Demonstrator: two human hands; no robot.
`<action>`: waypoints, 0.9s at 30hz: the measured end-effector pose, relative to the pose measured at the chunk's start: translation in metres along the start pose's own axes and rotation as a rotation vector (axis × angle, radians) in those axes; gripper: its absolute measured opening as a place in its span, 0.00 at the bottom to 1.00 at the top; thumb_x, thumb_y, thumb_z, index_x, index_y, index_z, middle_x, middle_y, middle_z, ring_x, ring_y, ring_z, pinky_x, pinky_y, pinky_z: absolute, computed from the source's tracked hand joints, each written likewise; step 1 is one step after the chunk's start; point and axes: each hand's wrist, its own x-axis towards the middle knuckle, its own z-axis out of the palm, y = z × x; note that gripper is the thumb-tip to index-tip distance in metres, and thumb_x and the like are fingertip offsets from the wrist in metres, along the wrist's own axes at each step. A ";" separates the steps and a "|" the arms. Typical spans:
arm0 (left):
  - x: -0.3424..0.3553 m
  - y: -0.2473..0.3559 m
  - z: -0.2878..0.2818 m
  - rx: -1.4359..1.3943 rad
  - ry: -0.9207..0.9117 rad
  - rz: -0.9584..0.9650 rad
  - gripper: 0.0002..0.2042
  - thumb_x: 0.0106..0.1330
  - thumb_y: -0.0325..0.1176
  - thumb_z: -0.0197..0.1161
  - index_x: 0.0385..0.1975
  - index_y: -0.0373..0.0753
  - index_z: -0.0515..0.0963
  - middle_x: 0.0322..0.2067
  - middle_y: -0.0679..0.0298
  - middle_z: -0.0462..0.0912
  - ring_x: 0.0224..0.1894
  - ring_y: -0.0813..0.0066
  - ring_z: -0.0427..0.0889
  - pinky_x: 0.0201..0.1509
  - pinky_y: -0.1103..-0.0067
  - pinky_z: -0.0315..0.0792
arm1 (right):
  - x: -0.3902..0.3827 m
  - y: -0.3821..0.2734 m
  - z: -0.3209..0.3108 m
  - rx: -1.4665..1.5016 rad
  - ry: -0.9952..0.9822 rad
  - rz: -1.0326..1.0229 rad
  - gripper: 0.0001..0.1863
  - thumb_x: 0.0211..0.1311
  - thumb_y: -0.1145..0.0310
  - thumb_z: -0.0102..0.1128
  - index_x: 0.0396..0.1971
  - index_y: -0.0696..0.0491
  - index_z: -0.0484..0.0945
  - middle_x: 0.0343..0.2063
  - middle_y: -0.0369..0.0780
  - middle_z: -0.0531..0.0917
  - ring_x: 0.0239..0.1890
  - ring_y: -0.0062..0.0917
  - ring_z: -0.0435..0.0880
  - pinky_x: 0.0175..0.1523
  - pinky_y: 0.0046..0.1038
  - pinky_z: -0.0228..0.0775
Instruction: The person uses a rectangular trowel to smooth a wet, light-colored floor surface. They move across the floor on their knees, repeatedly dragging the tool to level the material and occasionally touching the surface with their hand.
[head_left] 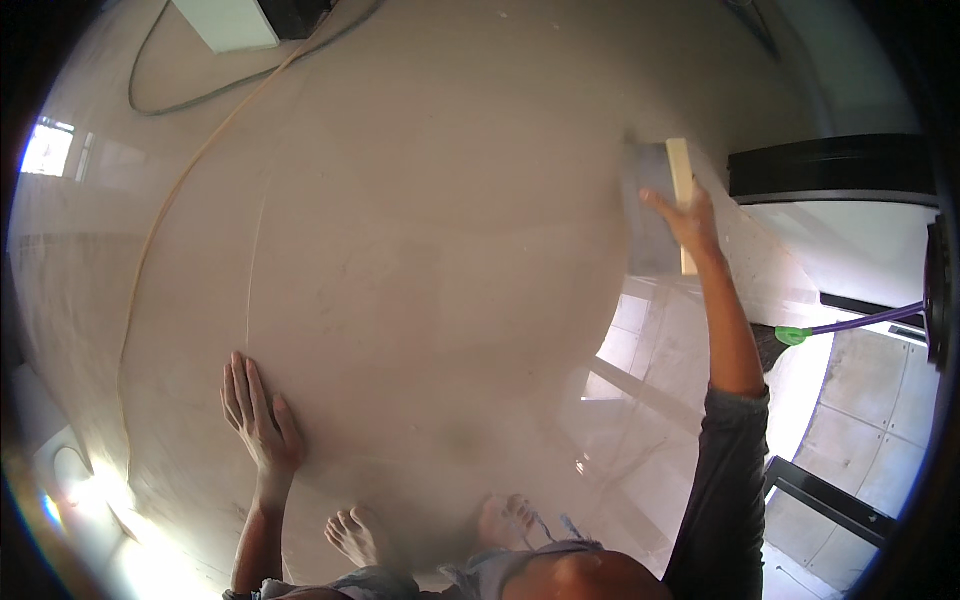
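Observation:
My right hand (694,222) is wrapped round the pale yellow edge bar of a wide scraper (654,180). Its flat grey blade extends left from the bar over the smooth brownish floor (430,240), and my thumb lies along the blade. The blade is slightly blurred, and whether its edge touches the floor I cannot tell. At lower left, my left hand (262,415) rests flat on the floor, fingers stretched forward and holding nothing. Between my arms, at the lower edge, are my bare feet (355,535). Glossy reflections show on the floor right of my feet.
A thin tan cord (165,205) runs down the left side, and a dark cable (200,100) loops at the top left beside a white box (228,25). On the right are a black-topped white unit (830,170), a broom with a purple handle (865,319) and pale tiles (850,400).

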 end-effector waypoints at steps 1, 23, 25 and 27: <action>-0.003 -0.004 -0.002 0.002 0.007 0.001 0.30 0.81 0.35 0.47 0.80 0.29 0.60 0.82 0.46 0.58 0.85 0.44 0.51 0.86 0.49 0.42 | -0.017 -0.014 -0.007 0.040 -0.047 -0.004 0.55 0.47 0.31 0.83 0.61 0.65 0.80 0.52 0.55 0.88 0.55 0.45 0.88 0.62 0.39 0.79; 0.002 -0.013 0.020 0.001 0.127 0.037 0.29 0.82 0.35 0.51 0.80 0.34 0.62 0.82 0.51 0.60 0.84 0.49 0.54 0.86 0.52 0.46 | -0.246 -0.042 -0.028 0.156 -0.055 0.035 0.49 0.52 0.41 0.85 0.59 0.67 0.75 0.44 0.60 0.88 0.51 0.53 0.90 0.52 0.49 0.82; 0.003 -0.008 0.016 0.017 0.138 0.036 0.28 0.82 0.34 0.50 0.80 0.35 0.63 0.82 0.53 0.61 0.84 0.50 0.55 0.85 0.53 0.47 | -0.250 -0.016 -0.059 0.269 -0.023 0.187 0.43 0.54 0.44 0.85 0.54 0.65 0.77 0.38 0.57 0.89 0.44 0.53 0.91 0.48 0.48 0.83; 0.003 0.000 0.018 0.004 0.122 0.035 0.28 0.82 0.34 0.50 0.80 0.35 0.63 0.81 0.52 0.61 0.84 0.50 0.55 0.85 0.53 0.47 | -0.261 0.016 -0.075 0.273 0.098 0.306 0.39 0.53 0.45 0.86 0.48 0.62 0.77 0.31 0.53 0.88 0.35 0.53 0.91 0.42 0.46 0.83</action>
